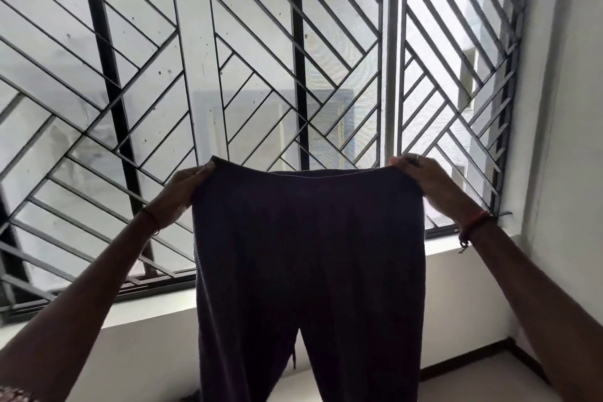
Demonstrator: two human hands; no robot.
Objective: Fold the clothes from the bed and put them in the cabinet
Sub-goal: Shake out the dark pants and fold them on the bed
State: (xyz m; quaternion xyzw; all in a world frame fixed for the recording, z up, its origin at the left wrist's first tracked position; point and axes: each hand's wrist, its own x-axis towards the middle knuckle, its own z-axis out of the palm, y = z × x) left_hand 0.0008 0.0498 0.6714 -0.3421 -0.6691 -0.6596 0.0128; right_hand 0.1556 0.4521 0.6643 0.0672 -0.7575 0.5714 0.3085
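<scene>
A pair of dark purple trousers point(310, 254) hangs spread out in front of me, waistband up, both legs dropping below the frame's bottom edge. My left hand point(182, 196) pinches the waistband's left corner. My right hand point(434, 183) pinches the right corner, stretching the band flat between the two. Both arms are raised. A drawstring dangles between the legs. The bed and the cabinet are out of view.
A wide window point(261, 75) with a black diagonal metal grille fills the wall ahead, above a white sill point(466, 245). A white wall point(567, 140) stands at the right, with a dark skirting board point(473, 359) and pale floor below it.
</scene>
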